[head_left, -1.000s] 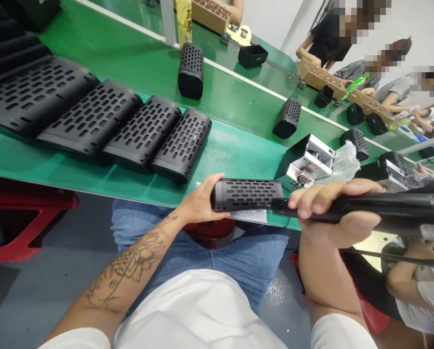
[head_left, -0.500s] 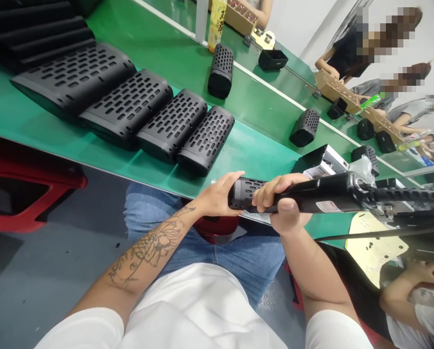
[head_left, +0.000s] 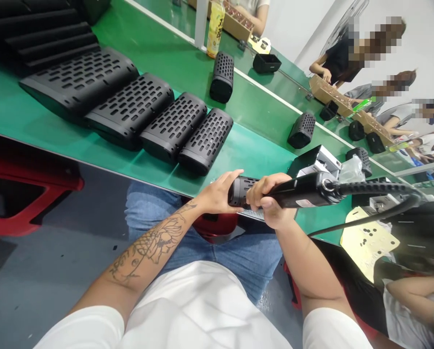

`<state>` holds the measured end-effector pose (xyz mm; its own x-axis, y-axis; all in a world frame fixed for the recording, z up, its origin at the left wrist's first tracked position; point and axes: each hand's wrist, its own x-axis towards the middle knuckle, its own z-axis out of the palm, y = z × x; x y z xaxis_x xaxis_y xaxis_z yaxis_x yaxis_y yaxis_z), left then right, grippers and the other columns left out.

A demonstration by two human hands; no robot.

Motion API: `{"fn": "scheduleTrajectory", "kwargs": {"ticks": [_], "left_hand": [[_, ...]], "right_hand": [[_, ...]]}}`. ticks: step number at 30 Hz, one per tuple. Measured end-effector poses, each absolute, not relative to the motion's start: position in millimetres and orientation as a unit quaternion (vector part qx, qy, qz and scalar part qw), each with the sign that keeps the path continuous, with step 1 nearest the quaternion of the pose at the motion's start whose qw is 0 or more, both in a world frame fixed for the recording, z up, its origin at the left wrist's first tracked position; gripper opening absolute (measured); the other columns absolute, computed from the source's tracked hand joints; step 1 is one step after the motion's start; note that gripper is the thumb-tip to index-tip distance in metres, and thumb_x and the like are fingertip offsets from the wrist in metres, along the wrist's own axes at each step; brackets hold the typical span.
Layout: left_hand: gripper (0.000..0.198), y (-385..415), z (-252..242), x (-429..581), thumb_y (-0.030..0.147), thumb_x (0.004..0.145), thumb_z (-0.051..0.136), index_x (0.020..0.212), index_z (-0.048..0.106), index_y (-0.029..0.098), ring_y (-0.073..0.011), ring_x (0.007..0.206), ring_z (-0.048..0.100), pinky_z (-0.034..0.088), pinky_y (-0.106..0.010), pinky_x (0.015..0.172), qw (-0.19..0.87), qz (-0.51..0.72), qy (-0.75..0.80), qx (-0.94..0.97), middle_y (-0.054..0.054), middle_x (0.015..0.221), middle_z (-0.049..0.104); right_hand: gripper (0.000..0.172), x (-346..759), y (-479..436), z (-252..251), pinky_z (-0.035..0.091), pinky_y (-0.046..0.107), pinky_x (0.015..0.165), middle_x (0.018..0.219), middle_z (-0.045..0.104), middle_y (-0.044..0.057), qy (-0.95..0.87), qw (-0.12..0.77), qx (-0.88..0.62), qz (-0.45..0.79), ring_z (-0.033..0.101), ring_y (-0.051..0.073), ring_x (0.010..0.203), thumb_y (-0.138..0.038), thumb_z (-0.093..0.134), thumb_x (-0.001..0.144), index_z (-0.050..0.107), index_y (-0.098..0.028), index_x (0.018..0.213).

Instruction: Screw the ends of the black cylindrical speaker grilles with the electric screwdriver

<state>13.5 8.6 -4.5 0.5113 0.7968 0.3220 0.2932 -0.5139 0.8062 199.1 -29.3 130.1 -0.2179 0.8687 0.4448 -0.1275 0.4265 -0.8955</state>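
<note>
My left hand [head_left: 217, 194] is wrapped round the near end of a black perforated speaker shell [head_left: 243, 188], held level over the front edge of the green bench [head_left: 253, 145]. My right hand [head_left: 270, 201] grips a black electric screwdriver [head_left: 304, 189] that lies along the shell and covers most of it. The tool's coiled cable [head_left: 377, 188] runs off to the right. A row of several matching black perforated shells [head_left: 155, 118] lies side by side on the bench to the upper left.
Single shells [head_left: 222, 77] [head_left: 302, 130] stand on the green conveyor behind. A black and silver device [head_left: 317, 162] and a clear plastic bag [head_left: 351, 169] sit right of my hands. A yellow drink bottle [head_left: 215, 26] stands at the back. Other people work at the far right. A red stool [head_left: 31, 189] is at left.
My right hand has slid the screwdriver leftward along the shell until it overlaps and hides most of it. The left hand has kept its hold on the shell's end.
</note>
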Motion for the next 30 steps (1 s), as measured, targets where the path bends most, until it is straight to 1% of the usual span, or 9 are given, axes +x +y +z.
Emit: {"fn": "scheduleTrajectory", "kwargs": {"ticks": [7,11,14,17,20,23,26,27,30], "left_hand": [[0.131,5.5,-6.7,12.1,0.053,0.081,0.107,0.186,0.033,0.027,-0.0461,0.162,0.067,0.062,-0.062,0.131,0.324,0.354,0.367,0.797,-0.022,0.178,0.06],[0.138,-44.1,-20.2,27.7,0.058,0.085,0.106,0.189,0.023,0.023,-0.0511,0.161,0.067,0.061,-0.07,0.132,0.212,0.401,0.479,0.752,-0.028,0.174,0.059],[0.145,-108.1,-37.4,42.2,0.059,0.09,0.1,0.195,0.008,0.018,-0.0583,0.167,0.06,0.061,-0.079,0.13,0.13,0.432,0.512,0.731,-0.035,0.179,0.049],[0.127,-154.5,-47.5,51.4,0.045,0.1,0.083,0.199,0.004,0.035,-0.0505,0.163,0.067,0.072,-0.075,0.121,0.141,0.408,0.43,0.793,-0.025,0.183,0.055],[0.109,-148.1,-32.7,56.9,0.025,0.098,0.077,0.194,0.03,0.05,-0.0387,0.159,0.073,0.072,-0.062,0.127,0.144,0.318,0.248,0.904,-0.008,0.176,0.07],[0.092,-90.5,11.9,61.6,0.011,0.096,0.073,0.179,0.06,0.047,-0.0343,0.171,0.063,0.054,-0.06,0.145,0.054,0.234,0.132,0.962,-0.001,0.18,0.069],[0.093,-17.1,65.7,66.2,0.011,0.092,0.081,0.181,0.059,0.03,-0.0452,0.178,0.05,0.039,-0.069,0.149,0.01,0.164,0.17,0.972,-0.015,0.19,0.056],[0.093,3.0,80.4,67.9,0.019,0.091,0.088,0.179,0.06,0.023,-0.0482,0.172,0.056,0.04,-0.069,0.146,0.021,0.128,0.189,0.973,-0.021,0.185,0.06],[0.1,35.5,107.0,73.7,0.048,0.088,0.099,0.173,0.064,0.011,-0.0466,0.146,0.07,0.048,-0.059,0.132,0.045,0.04,0.241,0.969,-0.027,0.161,0.074]], "right_hand": [[0.045,193.9,-38.4,124.9,0.061,0.037,0.057,0.065,0.067,-0.007,-0.639,0.551,-0.302,0.444,0.064,0.017,0.052,-0.059,0.102,0.092,0.068,-0.029,0.092],[0.042,210.0,-45.5,151.9,0.06,0.033,0.053,0.064,0.067,-0.009,-0.603,0.618,-0.289,0.414,0.062,0.014,0.047,-0.062,0.097,0.098,0.072,-0.028,0.104],[0.041,258.2,-35.3,175.0,0.061,0.031,0.052,0.062,0.063,-0.013,-0.549,0.704,-0.345,0.29,0.061,0.013,0.044,-0.061,0.095,0.099,0.071,-0.029,0.112],[0.038,325.6,-8.4,181.2,0.06,0.031,0.052,0.063,0.065,-0.011,-0.497,0.724,-0.464,0.117,0.066,0.015,0.048,-0.054,0.097,0.094,0.073,-0.027,0.105],[0.035,383.6,23.6,167.6,0.061,0.032,0.054,0.064,0.067,-0.009,-0.458,0.711,-0.533,0.025,0.069,0.016,0.049,-0.052,0.094,0.092,0.072,-0.026,0.098],[0.037,415.4,44.9,146.2,0.061,0.033,0.052,0.06,0.065,-0.01,-0.439,0.716,-0.542,0.028,0.067,0.017,0.046,-0.055,0.091,0.09,0.066,-0.027,0.092],[0.041,425.6,50.0,130.0,0.06,0.033,0.05,0.059,0.063,-0.011,-0.436,0.714,-0.543,0.067,0.066,0.018,0.045,-0.058,0.092,0.088,0.063,-0.028,0.093],[0.042,426.1,48.8,127.1,0.06,0.034,0.05,0.059,0.063,-0.011,-0.435,0.714,-0.543,0.075,0.067,0.018,0.046,-0.058,0.092,0.087,0.063,-0.029,0.094],[0.041,422.3,39.6,126.9,0.059,0.035,0.049,0.061,0.064,-0.01,-0.427,0.721,-0.54,0.076,0.066,0.019,0.045,-0.059,0.092,0.087,0.065,-0.028,0.094]]}}
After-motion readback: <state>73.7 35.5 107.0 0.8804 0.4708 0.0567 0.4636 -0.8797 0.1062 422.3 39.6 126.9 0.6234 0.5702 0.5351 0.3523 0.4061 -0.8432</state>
